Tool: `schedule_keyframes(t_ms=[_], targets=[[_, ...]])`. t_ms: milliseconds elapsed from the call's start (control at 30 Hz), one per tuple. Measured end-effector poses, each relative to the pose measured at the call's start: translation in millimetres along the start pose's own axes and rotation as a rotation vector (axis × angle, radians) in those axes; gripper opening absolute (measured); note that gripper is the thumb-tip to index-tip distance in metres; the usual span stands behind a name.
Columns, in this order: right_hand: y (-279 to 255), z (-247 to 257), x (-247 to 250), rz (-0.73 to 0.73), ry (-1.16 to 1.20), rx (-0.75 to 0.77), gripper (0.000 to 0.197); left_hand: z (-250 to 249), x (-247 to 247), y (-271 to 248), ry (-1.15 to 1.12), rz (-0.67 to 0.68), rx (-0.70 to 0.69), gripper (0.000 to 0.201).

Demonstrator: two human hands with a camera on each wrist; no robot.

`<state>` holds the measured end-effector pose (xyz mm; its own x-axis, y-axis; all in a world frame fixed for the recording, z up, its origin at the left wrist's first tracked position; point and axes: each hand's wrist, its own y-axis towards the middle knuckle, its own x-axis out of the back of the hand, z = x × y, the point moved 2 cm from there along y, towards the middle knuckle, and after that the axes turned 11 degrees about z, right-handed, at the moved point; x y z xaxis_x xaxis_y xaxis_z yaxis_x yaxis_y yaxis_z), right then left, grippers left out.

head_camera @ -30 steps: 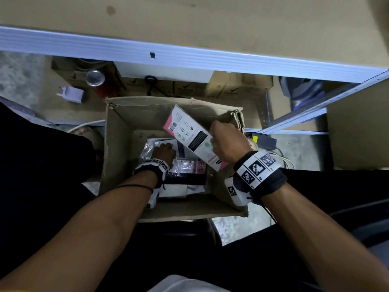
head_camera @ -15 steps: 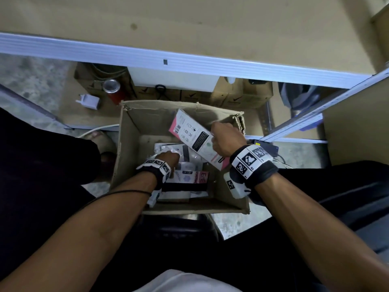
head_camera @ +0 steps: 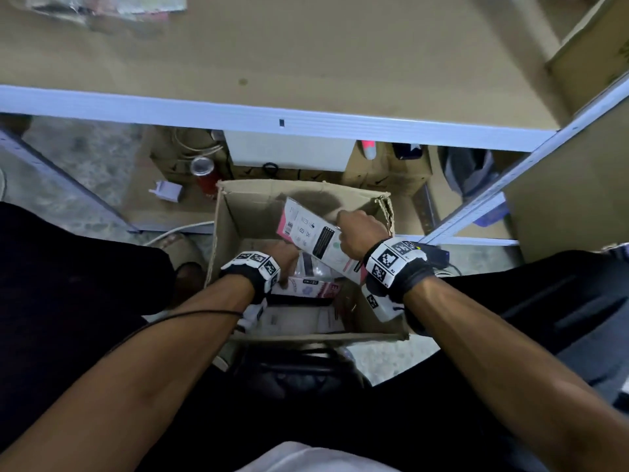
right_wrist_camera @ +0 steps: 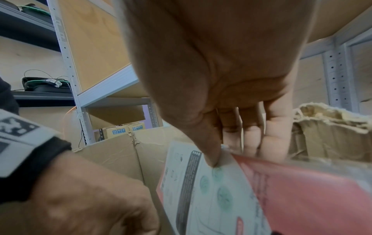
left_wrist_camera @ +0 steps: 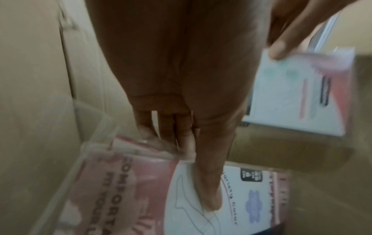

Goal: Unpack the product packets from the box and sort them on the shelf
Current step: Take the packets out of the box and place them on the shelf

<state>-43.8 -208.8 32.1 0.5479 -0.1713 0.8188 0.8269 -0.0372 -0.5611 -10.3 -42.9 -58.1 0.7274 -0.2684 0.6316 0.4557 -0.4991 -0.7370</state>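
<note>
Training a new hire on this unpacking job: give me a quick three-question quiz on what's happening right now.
1. True or false: the right hand holds a pink-and-white packet above the cardboard box.
2. Where is the left hand? A) on the shelf B) down inside the box, on the packets there C) on the red can
3. Fill in: the red can stands on the floor under the ____.

Key: 1 true; 2 B; 3 shelf.

Head view looks steeply down into the open box (head_camera: 238, 212). Both wrist views sit close inside it, sharing its packets (left_wrist_camera: 211, 198).
</note>
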Motion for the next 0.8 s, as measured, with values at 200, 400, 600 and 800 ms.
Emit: schedule_keyframes(t_ms=[200, 400, 600, 800], targets=[[-9.1, 6.1, 22.4, -0.082, -0.028, -0.007, 0.027, -5.8, 39.8, -31.2, -0.138, -0.078, -0.044, 0.028], [-22.1, 5.2, 75.8, -0.160, -0.060, 0.042, 0.020, -6.8, 79.9, -75.6, -0.218, -0.247, -0.128, 0.025], [-47.1, 12.1, 124.1, -0.249, -0.173, 0.090, 0.017, -7.5, 117.9, -128.6, -0.163, -0.367, -0.161, 0.026], [-80.9, 25.5, 158.5, -0.347, -0.179, 0.113, 0.016, -8.8, 145.3, -177.8, -0.180, -0.479, -0.251, 0.021]])
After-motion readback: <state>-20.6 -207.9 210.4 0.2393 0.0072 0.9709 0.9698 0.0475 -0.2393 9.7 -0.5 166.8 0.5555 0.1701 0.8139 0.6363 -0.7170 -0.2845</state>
